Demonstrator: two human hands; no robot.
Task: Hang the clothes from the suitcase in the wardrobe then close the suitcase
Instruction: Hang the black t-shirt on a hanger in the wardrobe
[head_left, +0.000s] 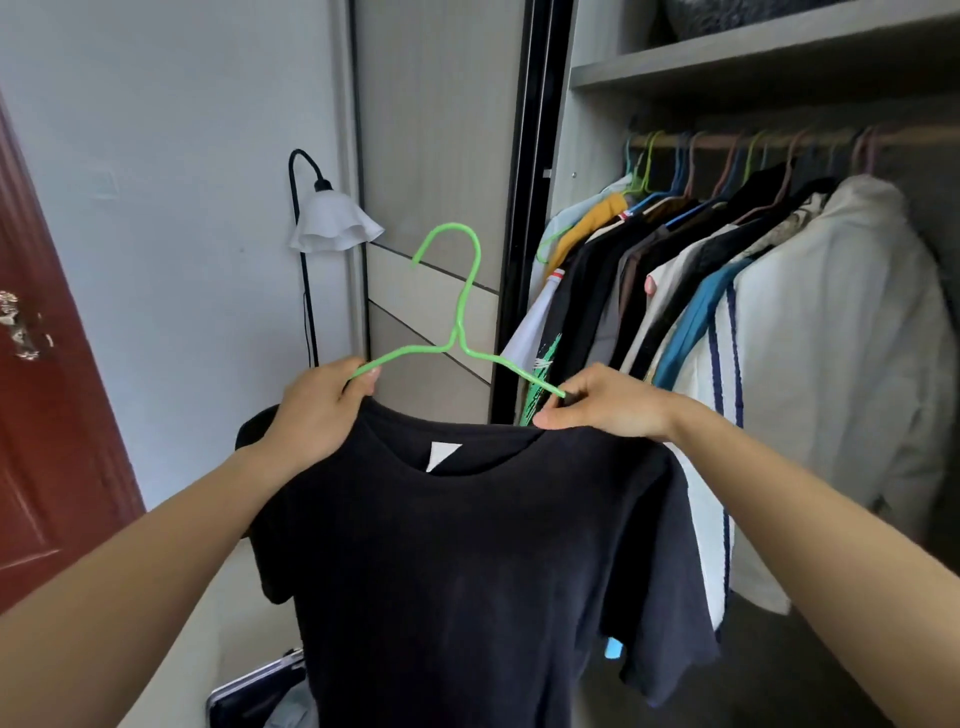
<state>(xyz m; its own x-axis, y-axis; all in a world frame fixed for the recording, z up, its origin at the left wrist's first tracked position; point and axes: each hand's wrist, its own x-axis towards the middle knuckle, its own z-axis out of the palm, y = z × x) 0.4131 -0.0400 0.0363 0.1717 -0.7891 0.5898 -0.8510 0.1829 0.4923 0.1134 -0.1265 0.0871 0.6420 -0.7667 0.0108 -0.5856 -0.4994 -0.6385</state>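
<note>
The black cotton T-shirt (467, 545) hangs near, centre; grey wooden wardrobe (727, 65) behind, right; white-shaded floor lamp (332, 223) far left; dark suitcase (249, 693) below, left.

1. The hanger (457, 339) is bright green.
2. The T-shirt (493, 571) is plain black, with a white label (441, 456).
3. The door (47, 415) is reddish brown.
4. The lamp shade (332, 223) is white.
5. In the grey wardrobe (727, 62) hang a mustard top (592, 223), a black shirt with green print (544, 364) and a white jacket (831, 338) with navy stripes.
</note>
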